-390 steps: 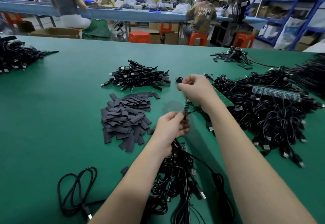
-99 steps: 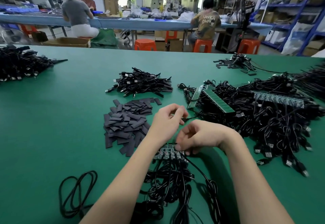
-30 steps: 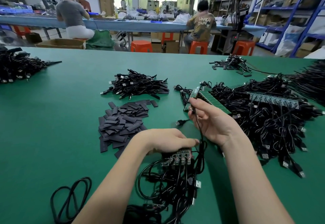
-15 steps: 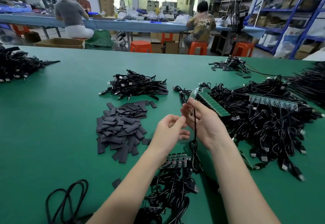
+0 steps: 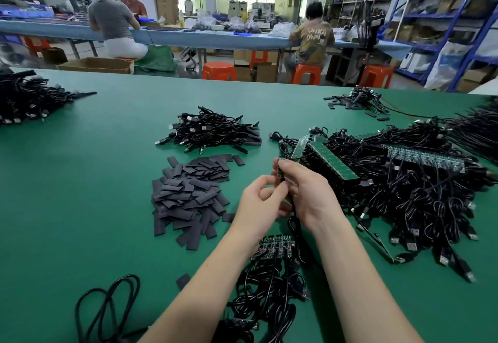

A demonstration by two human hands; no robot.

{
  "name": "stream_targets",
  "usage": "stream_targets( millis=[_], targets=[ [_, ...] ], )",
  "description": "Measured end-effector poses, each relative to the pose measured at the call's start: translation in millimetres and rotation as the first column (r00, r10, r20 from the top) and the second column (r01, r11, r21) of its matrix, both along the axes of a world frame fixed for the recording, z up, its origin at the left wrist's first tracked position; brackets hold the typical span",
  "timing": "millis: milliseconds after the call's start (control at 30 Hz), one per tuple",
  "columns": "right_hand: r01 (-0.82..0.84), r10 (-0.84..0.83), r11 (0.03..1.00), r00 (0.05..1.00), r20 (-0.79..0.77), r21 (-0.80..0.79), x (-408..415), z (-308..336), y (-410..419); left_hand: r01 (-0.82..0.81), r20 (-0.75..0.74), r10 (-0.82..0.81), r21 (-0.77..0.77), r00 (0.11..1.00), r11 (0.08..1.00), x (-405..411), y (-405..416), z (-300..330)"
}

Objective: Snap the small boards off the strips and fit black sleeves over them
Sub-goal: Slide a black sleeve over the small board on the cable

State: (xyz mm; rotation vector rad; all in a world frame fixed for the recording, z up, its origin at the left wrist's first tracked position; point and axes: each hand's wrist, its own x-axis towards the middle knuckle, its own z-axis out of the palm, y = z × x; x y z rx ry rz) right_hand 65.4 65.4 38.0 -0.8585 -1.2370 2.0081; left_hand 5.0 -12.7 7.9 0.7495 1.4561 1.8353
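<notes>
Our hands meet above the green surface [image 5: 80, 194]: the right hand [image 5: 310, 194] pinches a small board [image 5: 280, 173] upright between thumb and fingers, its cable [image 5: 295, 224] hanging below the palm, while the left hand [image 5: 260, 202] curls its fingers against the board's lower part. We cannot tell whether a sleeve is already on it, since the fingers hide most of the board. A short strip of boards [image 5: 275, 245] lies beneath our wrists, partly covered by the left forearm. The heap of black sleeves [image 5: 188, 194] sits just left of the hands. Longer strips [image 5: 331, 162] lie half buried in the cable tangle [image 5: 417, 197] on the right, which runs out of view.
</notes>
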Motion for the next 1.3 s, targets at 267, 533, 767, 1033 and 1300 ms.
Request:
stream_targets(
  millis=[267, 533, 767, 1033, 1300],
  targets=[
    [0.124, -0.164, 0.934, 0.982, 0.094, 0.334, -7, 2, 2, -0.026, 0.083, 0.029, -0.029, 0.996, 0.999, -3, 2, -4],
    [-0.82, -0.058, 0.286, 0.501, 0.864, 0.495, -66, 36, 14, -0.023, 0.068, 0.031, -0.114, 0.997, 0.993, -7, 3, -7],
    [-0.932, -0.379, 0.135, 0.265, 0.886, 0.337, -121, 28, 22, 0.022, 0.05, -0.015, -0.132, 0.999, 0.991, -6, 0, -4],
    [-0.779, -0.41, 0.237, 0.462, 0.786, 0.581, -115, 16, 18, 0.033, 0.035, -0.029, -0.134, 0.999, 0.99, -7, 3, -8],
    [-0.742, -0.418, 0.214, 0.518, 0.746, 0.635, -103, 23, 13, 0.024, -0.019, -0.027, -0.175, 0.999, 0.984, -7, 3, -7]
  ],
)
